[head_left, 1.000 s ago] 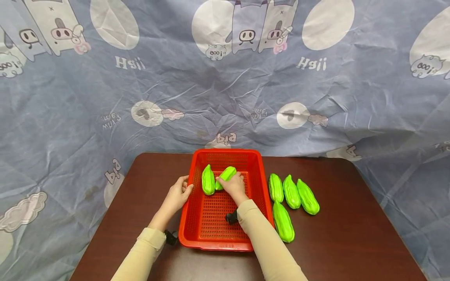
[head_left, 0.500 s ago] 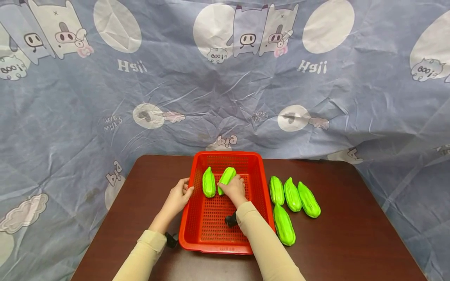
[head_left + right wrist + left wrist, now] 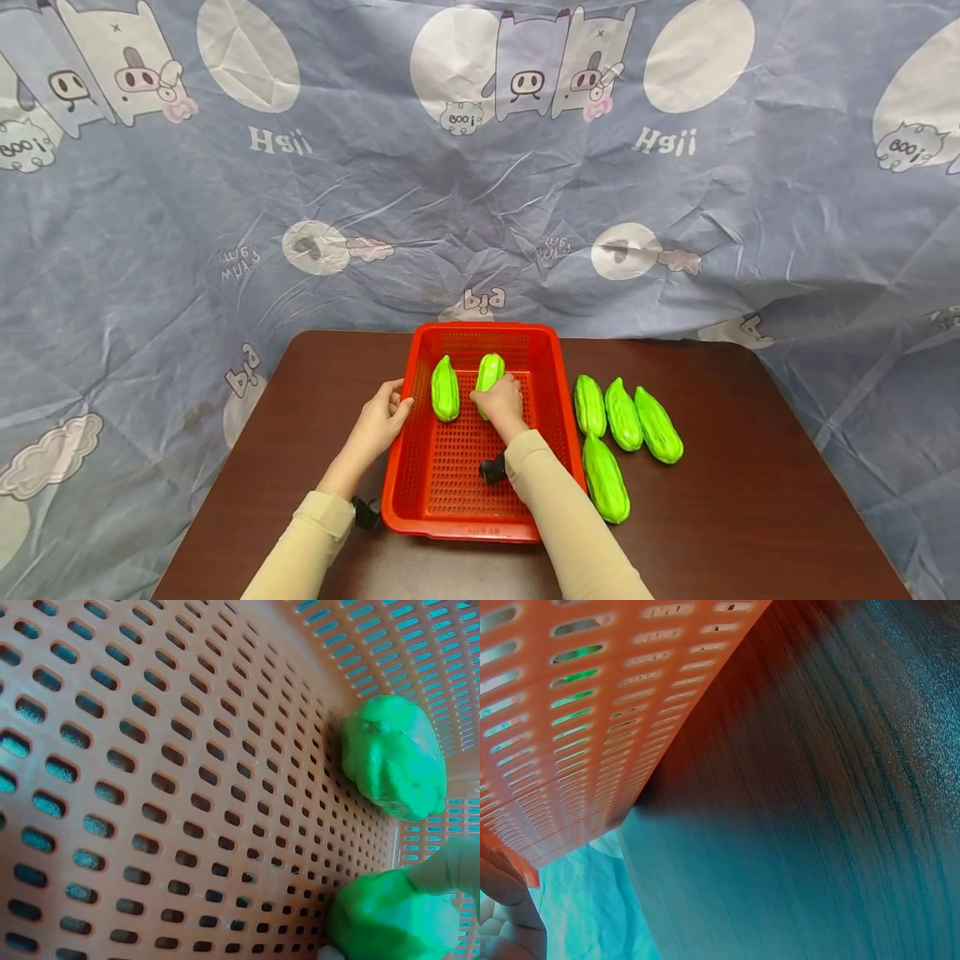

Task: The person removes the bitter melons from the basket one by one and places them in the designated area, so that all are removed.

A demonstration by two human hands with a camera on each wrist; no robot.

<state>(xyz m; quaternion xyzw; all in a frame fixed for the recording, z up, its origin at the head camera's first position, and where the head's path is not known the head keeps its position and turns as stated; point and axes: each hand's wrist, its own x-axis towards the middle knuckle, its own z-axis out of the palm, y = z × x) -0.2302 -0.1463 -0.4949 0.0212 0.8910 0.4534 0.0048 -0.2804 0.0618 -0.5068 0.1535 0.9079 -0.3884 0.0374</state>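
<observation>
A red perforated plastic basket (image 3: 465,500) stands on the table. My left hand (image 3: 381,415) grips its left rim; in the left wrist view the curled fingers (image 3: 510,922) show at the rim's edge. Inside the basket, my right hand (image 3: 502,404) holds a bright green bitter melon (image 3: 491,368) by its near half, which the hand partly hides. In the right wrist view a finger presses on this bitter melon (image 3: 375,922) low at the right. Another bitter melon (image 3: 445,390) lies to its left on the basket floor, apart from it.
Several more bitter melons (image 3: 622,417) lie on the dark wooden table (image 3: 750,500) right of the basket, one (image 3: 606,479) close against its right side. Behind the table hangs a grey-blue printed cloth (image 3: 480,208).
The held bitter melon has turned from a slant to nearly upright in the head view and shifted slightly right, away from the other one. My left hand stays at the rim.
</observation>
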